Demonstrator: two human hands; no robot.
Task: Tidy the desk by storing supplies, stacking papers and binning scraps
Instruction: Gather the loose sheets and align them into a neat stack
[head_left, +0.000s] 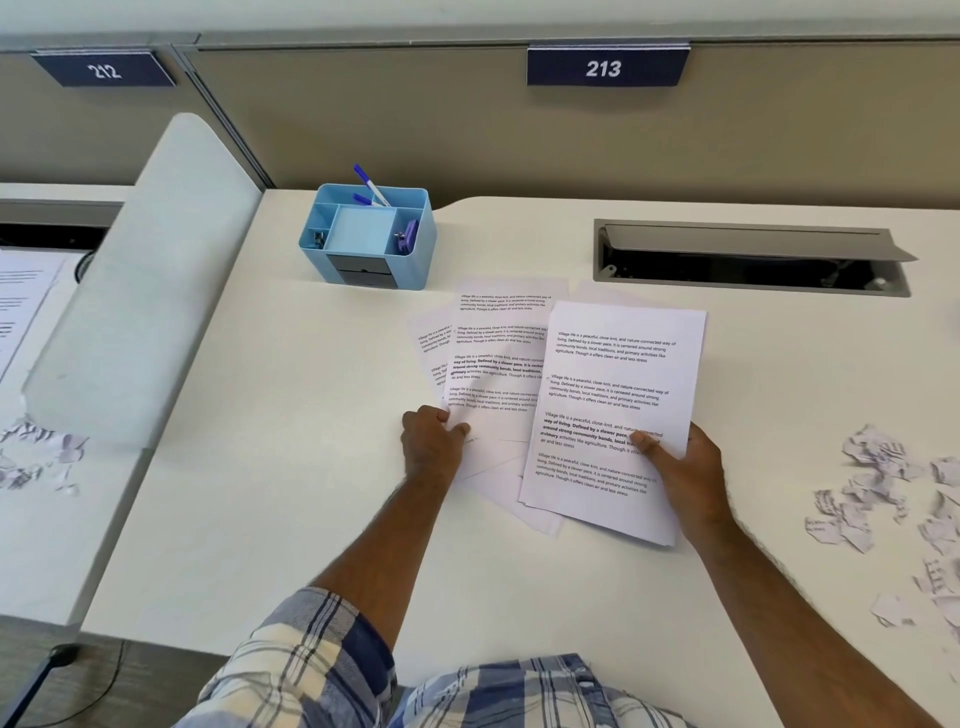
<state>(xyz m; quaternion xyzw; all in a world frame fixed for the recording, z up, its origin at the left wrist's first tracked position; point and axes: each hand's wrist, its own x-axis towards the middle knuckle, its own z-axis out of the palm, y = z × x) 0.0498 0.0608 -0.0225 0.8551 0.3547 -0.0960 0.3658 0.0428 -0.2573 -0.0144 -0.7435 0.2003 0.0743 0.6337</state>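
Head view: right hand (685, 467) pinches the printed stack (613, 415); left hand (434, 441) pinches a loose sheet (493, 364). Light, floppy paper; best gripped at edges.

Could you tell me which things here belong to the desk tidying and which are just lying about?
Job: printed sheets, gathered stack in the right hand, left hand, torn scraps, blue organiser, pens.
Lying about: cable hatch, desk divider, sign 213.
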